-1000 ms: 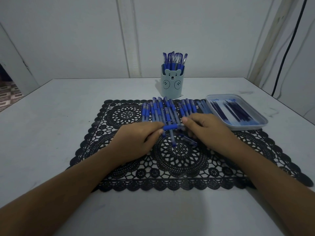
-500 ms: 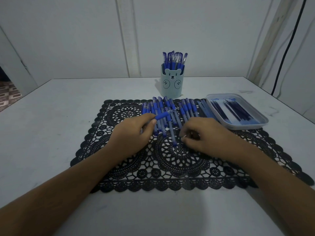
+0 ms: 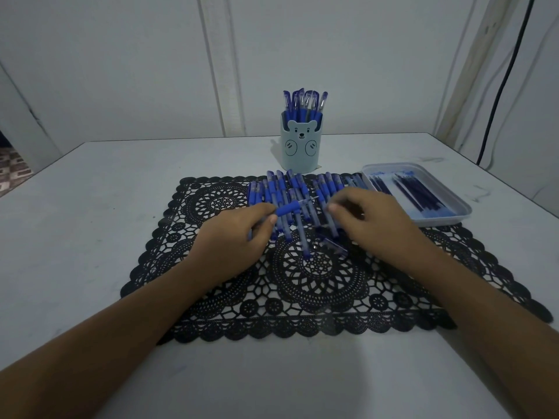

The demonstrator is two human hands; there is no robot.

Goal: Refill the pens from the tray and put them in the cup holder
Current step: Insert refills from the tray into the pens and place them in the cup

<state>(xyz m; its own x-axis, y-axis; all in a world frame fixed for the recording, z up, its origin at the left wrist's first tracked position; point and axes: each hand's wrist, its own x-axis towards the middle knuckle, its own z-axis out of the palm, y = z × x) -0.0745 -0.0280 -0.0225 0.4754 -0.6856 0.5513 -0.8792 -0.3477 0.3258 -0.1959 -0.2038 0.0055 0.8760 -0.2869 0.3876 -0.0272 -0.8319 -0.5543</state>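
Observation:
My left hand [image 3: 233,240] pinches a pen [image 3: 287,208] by its blue grip, with the metal tip pointing right. My right hand [image 3: 372,219] hovers just right of that tip with curled fingers; whether it holds anything is hidden. Behind both hands several blue pens [image 3: 302,189] lie in a row on the black lace mat [image 3: 317,282]. A loose pen part [image 3: 332,246] lies on the mat below my right hand. The pale blue bear cup holder [image 3: 299,149] stands behind the row with several pens [image 3: 304,101] in it. The tray [image 3: 453,219] with dark refills [image 3: 417,192] sits at right.
The mat lies on a white table [image 3: 90,237] that ends at a white wall. A black cable [image 3: 502,86] hangs down the wall at the far right. The table's left edge drops to a patterned floor [image 3: 12,170].
My left hand has turned the pen so its tip points right and moved it slightly right. My right hand has lifted off the mat toward the pen's tip.

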